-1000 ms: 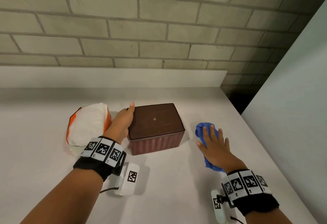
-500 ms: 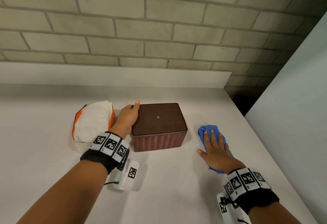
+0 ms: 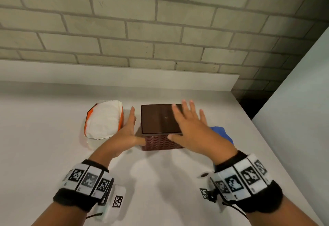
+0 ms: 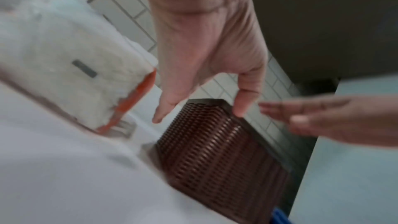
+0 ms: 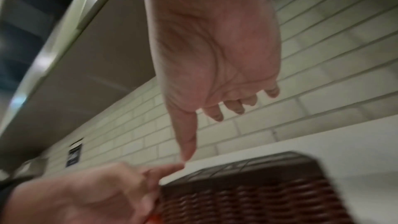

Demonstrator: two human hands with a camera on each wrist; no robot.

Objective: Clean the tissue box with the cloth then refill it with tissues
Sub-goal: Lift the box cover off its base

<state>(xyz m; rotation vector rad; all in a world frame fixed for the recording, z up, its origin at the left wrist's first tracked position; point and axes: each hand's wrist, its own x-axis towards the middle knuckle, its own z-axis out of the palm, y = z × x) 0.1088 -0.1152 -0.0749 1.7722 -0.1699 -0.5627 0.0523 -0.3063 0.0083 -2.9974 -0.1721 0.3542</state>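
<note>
A: Biggest first, what's there?

B: Pale grey countertop [image 3: 160, 181] under a brick wall. On it, centre, the dark brown rectangular tissue box w/ woven wicker-look sides and a flat smooth lid [image 3: 156, 118], upright. Just left of it, an orange-and-white plastic pack of white tissues [image 3: 103, 118], torn open on top. Right of the box, mostly hidden behind the wrist, a crumpled blue cloth [image 3: 220, 132].

A: Hands?

B: 2 hands, both spread, neither has hold of anything. Left hand [image 3: 128, 131] edge-on beside the box's left side, fingers straight, thumb near the front lower corner; can't tell if it's touching. Right hand [image 3: 192, 129] flat, palm down, fingers splayed above the lid's right half. Right wrist view is blurred but shows a gap under the palm.

A: How'll the box handle?

B: My guess: stiff, light if empty, so it'll skate on that smooth counter when wiped. Lid looks slick; woven sides give better purchase. I'd clamp the 2 short ends, or lift the lid by its edges. Cloth is soft, bunch it in 1 hand. Tissue stack is floppy, so support it from below.
</note>
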